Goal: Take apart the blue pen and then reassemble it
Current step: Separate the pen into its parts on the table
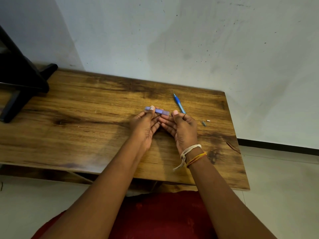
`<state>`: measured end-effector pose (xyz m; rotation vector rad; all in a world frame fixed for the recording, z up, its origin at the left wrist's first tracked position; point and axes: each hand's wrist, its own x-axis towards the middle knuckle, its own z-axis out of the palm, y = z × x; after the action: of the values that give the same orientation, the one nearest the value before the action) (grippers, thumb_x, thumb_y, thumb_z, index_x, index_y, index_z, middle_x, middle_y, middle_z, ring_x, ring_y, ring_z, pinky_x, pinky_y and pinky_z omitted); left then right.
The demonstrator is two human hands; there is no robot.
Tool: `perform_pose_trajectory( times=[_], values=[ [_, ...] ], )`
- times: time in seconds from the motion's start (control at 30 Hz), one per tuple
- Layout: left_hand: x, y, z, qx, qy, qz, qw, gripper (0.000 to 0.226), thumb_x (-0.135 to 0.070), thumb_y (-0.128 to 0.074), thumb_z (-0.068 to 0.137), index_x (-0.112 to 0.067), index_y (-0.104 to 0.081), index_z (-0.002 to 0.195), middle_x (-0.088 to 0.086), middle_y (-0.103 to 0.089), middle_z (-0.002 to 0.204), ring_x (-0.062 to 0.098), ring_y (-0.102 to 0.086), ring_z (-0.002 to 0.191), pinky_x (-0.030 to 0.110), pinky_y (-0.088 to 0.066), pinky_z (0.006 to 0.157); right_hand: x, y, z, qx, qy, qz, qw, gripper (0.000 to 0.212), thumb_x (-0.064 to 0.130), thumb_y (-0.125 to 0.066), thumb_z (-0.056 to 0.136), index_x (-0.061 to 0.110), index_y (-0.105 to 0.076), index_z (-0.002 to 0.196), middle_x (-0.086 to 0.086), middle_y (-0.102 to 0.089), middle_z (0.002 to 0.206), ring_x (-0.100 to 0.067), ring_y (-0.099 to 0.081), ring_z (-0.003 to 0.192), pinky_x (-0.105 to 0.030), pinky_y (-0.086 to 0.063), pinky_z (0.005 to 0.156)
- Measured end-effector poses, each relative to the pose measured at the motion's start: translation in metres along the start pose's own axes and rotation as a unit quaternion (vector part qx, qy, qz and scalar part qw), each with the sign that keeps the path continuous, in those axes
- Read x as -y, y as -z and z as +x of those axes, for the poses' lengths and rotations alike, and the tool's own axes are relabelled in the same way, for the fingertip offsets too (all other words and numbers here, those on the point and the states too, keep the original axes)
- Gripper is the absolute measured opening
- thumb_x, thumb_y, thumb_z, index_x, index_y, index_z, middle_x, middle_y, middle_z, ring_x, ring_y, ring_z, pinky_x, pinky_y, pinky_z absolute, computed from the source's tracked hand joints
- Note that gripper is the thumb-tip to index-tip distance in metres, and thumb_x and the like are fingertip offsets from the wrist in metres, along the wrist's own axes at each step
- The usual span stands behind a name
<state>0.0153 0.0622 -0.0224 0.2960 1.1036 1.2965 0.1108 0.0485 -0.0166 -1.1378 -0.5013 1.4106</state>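
Note:
Both my hands meet over the middle of the wooden table (86, 135) and hold a bluish-purple pen barrel (159, 111) level between them. My left hand (146, 125) pinches its left end with thumb and fingers. My right hand (181, 126) grips its right end, which the thumb hides. The blue front part of the pen (179, 103), with its tip pointing away, lies on the table just beyond my right hand. Two tiny pieces lie to the right: a grey one (204, 123) and a white one (208, 120).
A black stand (20, 83) occupies the table's far left corner. A pale wall runs along the table's back edge. The table's right edge drops to a tiled floor (284, 178). My red clothing shows below the near edge.

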Motion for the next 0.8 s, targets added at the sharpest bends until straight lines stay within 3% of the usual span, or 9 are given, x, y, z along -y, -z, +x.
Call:
perform_pose_trajectory(
  times=[0.17, 0.33, 0.43, 0.6, 0.8],
  values=[
    [0.006, -0.007, -0.003, 0.013, 0.007, -0.019, 1.0, 0.01, -0.014, -0.061, 0.092, -0.005, -0.065, 0.091, 0.008, -0.075, 0.074, 0.015, -0.074, 0.071, 0.025, -0.06, 0.07, 0.019, 0.022, 0.004, -0.062, 0.017, -0.137, 0.988, 0.005, 0.008, -0.068, 0.085, 0.008, -0.069, 0.08, -0.01, -0.07, 0.076, -0.016, -0.068, 0.064, -0.03, -0.061, 0.064],
    [0.013, -0.014, -0.002, 0.003, 0.007, 0.009, 1.0, 0.011, -0.014, -0.061, 0.092, -0.004, -0.065, 0.094, 0.014, -0.073, 0.091, 0.016, -0.073, 0.083, 0.025, -0.06, 0.072, 0.049, 0.072, 0.008, -0.14, 0.03, -0.326, 0.934, 0.008, 0.011, -0.074, 0.079, 0.013, -0.071, 0.087, -0.006, -0.072, 0.079, -0.013, -0.071, 0.067, -0.026, -0.06, 0.065],
    [0.018, -0.019, -0.003, -0.007, 0.005, 0.027, 1.0, 0.012, -0.014, -0.06, 0.092, -0.003, -0.065, 0.095, 0.014, -0.072, 0.093, 0.017, -0.071, 0.087, 0.025, -0.059, 0.072, 0.061, 0.095, 0.006, -0.167, 0.019, -0.399, 0.902, 0.011, 0.016, -0.079, 0.075, 0.012, -0.07, 0.079, -0.006, -0.071, 0.069, -0.012, -0.07, 0.059, -0.023, -0.059, 0.059],
    [0.025, -0.027, -0.005, -0.008, 0.006, 0.029, 1.0, 0.008, -0.013, -0.061, 0.092, -0.007, -0.064, 0.088, 0.011, -0.072, 0.082, 0.015, -0.072, 0.083, 0.024, -0.06, 0.068, 0.064, 0.113, 0.009, -0.186, 0.016, -0.432, 0.882, 0.016, 0.019, -0.08, 0.074, 0.017, -0.066, 0.067, -0.005, -0.068, 0.062, -0.01, -0.065, 0.051, -0.018, -0.056, 0.05],
    [0.026, -0.028, -0.004, -0.004, 0.001, 0.035, 0.999, 0.009, -0.014, -0.062, 0.092, -0.007, -0.066, 0.09, 0.012, -0.073, 0.084, 0.016, -0.074, 0.074, 0.025, -0.06, 0.065, 0.065, 0.117, 0.012, -0.193, -0.003, -0.398, 0.897, 0.013, 0.019, -0.068, 0.086, 0.006, -0.07, 0.084, -0.005, -0.066, 0.066, -0.013, -0.063, 0.052, -0.025, -0.057, 0.056]
  ],
)
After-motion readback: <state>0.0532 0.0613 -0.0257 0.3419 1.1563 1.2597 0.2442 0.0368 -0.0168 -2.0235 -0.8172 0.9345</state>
